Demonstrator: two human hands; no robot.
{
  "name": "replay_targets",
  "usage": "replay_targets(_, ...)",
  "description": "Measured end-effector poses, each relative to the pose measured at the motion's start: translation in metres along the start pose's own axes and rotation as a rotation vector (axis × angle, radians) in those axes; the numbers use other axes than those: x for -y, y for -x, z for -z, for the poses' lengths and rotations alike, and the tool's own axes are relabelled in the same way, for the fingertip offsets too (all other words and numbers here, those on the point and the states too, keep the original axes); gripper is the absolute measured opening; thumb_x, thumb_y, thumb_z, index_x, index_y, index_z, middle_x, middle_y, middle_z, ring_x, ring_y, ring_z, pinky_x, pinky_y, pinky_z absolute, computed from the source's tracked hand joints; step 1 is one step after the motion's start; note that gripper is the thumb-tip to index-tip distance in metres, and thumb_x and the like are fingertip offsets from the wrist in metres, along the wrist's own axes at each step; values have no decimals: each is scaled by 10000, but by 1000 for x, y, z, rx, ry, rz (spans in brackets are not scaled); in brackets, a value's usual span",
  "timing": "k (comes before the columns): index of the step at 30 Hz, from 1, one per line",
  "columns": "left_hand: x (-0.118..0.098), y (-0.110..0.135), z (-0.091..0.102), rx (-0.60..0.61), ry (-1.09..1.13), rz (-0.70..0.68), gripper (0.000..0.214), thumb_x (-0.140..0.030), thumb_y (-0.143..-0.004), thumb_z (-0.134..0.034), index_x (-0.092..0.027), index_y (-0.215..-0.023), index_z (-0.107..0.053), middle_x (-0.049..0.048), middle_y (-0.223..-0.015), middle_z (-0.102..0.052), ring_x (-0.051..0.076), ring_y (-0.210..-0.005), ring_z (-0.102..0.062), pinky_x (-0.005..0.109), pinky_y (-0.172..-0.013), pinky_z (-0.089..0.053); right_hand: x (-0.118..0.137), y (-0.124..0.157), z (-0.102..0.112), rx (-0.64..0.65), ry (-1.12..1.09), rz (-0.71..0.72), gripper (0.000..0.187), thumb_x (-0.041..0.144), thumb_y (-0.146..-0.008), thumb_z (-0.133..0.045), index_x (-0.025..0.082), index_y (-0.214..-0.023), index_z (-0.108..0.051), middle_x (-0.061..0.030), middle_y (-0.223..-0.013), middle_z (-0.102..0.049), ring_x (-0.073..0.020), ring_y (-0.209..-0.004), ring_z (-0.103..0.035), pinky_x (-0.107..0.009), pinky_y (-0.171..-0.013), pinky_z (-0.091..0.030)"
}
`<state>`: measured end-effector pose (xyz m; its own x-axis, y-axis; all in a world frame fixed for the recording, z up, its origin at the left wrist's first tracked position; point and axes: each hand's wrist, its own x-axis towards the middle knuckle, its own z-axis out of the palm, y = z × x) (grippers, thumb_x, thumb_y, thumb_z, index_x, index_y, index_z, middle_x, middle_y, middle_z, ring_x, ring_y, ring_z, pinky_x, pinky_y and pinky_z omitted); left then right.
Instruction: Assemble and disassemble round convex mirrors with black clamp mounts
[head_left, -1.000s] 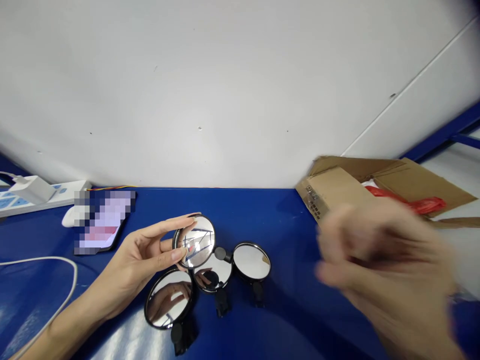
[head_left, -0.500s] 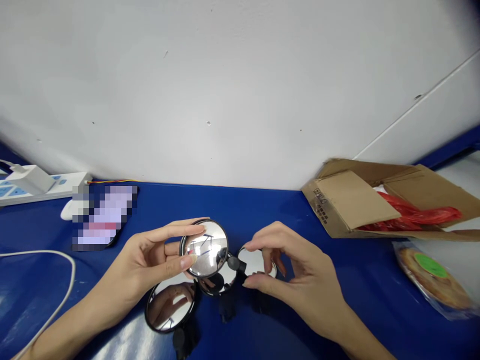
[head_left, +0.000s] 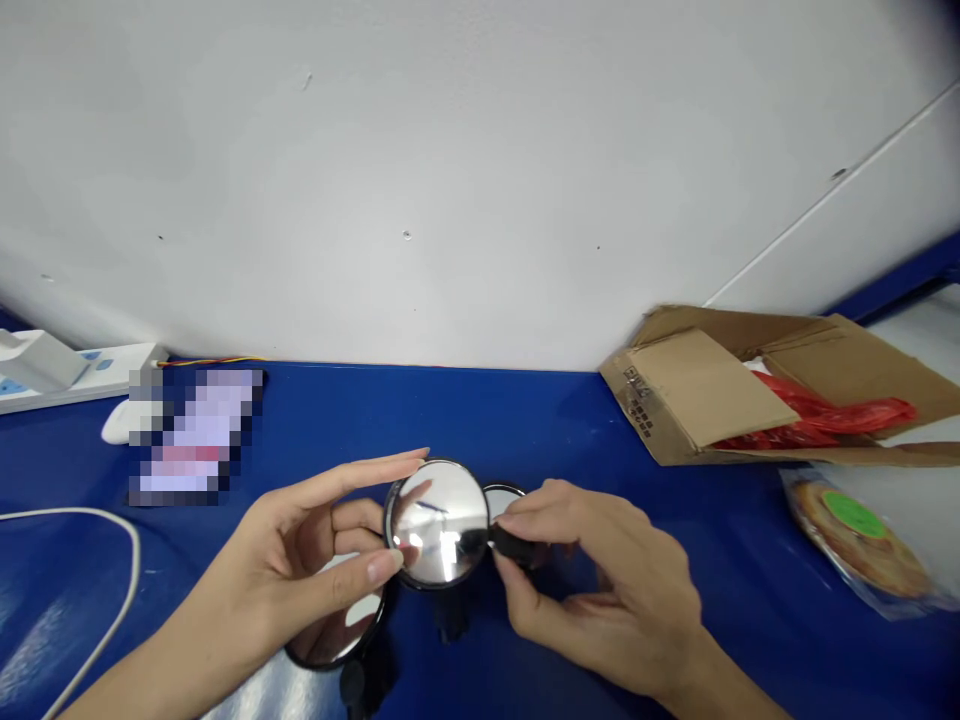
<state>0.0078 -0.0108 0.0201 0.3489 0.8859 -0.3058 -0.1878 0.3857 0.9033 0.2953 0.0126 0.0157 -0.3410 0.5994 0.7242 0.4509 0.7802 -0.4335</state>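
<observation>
A small round mirror (head_left: pixel 441 522) with a black rim is lifted above the table, its reflective face towards me. My left hand (head_left: pixel 300 560) pinches its left edge, the thumb low on the rim and the index finger along the top. At its right side, my right hand (head_left: pixel 607 580) has thumb and fingertips closed on the mirror's black mount (head_left: pixel 513 543), whose far end the fingers hide. Another round mirror (head_left: pixel 330 632) lies under my left hand. A third mirror (head_left: pixel 504 493) shows partly behind my right fingers. Below the held mirror a black mount (head_left: pixel 451 615) pokes out.
On the blue table (head_left: pixel 420 410) stands an open cardboard box (head_left: pixel 705 390) with red plastic inside, at the right. Near it lies a wrapped round pastry (head_left: pixel 859 535). To the left are a blurred phone (head_left: pixel 199 435), a power strip (head_left: pixel 124 365) and a white cable (head_left: pixel 131 570).
My right hand has moved left and closed on the held mirror's mount. The mirror has shifted right and slightly down, covering more of the one beneath. The view has shifted slightly.
</observation>
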Motion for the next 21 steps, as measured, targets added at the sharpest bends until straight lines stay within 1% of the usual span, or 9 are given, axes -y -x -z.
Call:
replay_targets(2,3,-1,0,-19,-55,-21,707,-448,-1009,-960,-385,-1660,-692,72,-1118,-886,201,-868,-815,261,-749,-665,-7,1,7,-35,14,-46,332,59,-891,-795,281,-1110,-681,30,-877,-802,-157,-688,-774,-273,-615,-612)
replay_targets(3,5,-2,2,-39,-99,-63,682,-464,-1019,-946,-368,-1647,-699,94,-1244,-881,255,-1059,-838,313,-920,-684,-11,1,11,-49,20,-90,313,76,-893,-800,287,-1085,-671,38,-855,-783,-161,-697,-772,-276,-607,-596)
replay_targets(4,7,-4,4,-56,-149,-95,646,-491,-1038,-921,-368,-1633,-702,96,-1294,-874,277,-1150,-830,344,-1009,-673,-14,2,15,-67,37,-142,294,89,-894,-806,290,-1055,-664,44,-836,-763,-162,-701,-762,-278,-608,-583)
replay_targets(7,15,-11,16,-108,-269,-130,530,-526,-1078,-864,-382,-1567,-719,65,-1261,-869,250,-1153,-814,309,-992,-660,-20,2,25,-79,117,-276,256,113,-899,-812,285,-982,-642,58,-805,-716,-132,-643,-686,-267,-590,-545)
replay_targets(9,18,-15,24,-133,-330,-164,440,-523,-1099,-835,-390,-1508,-741,45,-1258,-860,232,-1145,-807,288,-982,-653,-17,2,26,-51,179,-303,237,122,-905,-796,277,-947,-622,74,-766,-693,-101,-569,-609,-250,-549,-505)
replay_targets(11,19,-17,28,-161,-401,-218,360,-521,-1118,-806,-388,-1450,-767,37,-1307,-845,229,-1167,-806,295,-1021,-643,-10,2,24,-33,264,-266,217,140,-915,-777,268,-908,-601,92,-702,-653,-79,-505,-541,-241,-517,-461)
replay_targets(14,18,-18,28,-188,-480,-266,307,-520,-1140,-766,-373,-1409,-777,38,-1345,-834,244,-1214,-809,324,-1079,-621,3,6,17,-36,358,-125,215,142,-942,-753,258,-893,-579,104,-648,-591,-66,-471,-505,-241,-505,-428)
replay_targets(17,16,-19,26,-182,-491,-254,286,-506,-1160,-734,-354,-1400,-766,38,-1307,-842,250,-1213,-814,345,-1093,-601,11,12,10,-10,356,4,259,62,-948,-731,257,-924,-561,98,-652,-539,-81,-491,-494,-261,-521,-435)
replay_targets(21,15,-19,24,-175,-476,-235,273,-515,-1160,-737,-354,-1379,-760,20,-1219,-851,233,-1161,-818,343,-1095,-578,10,16,4,49,362,83,321,13,-918,-721,267,-928,-526,80,-654,-492,-118,-525,-444,-314,-524,-403)
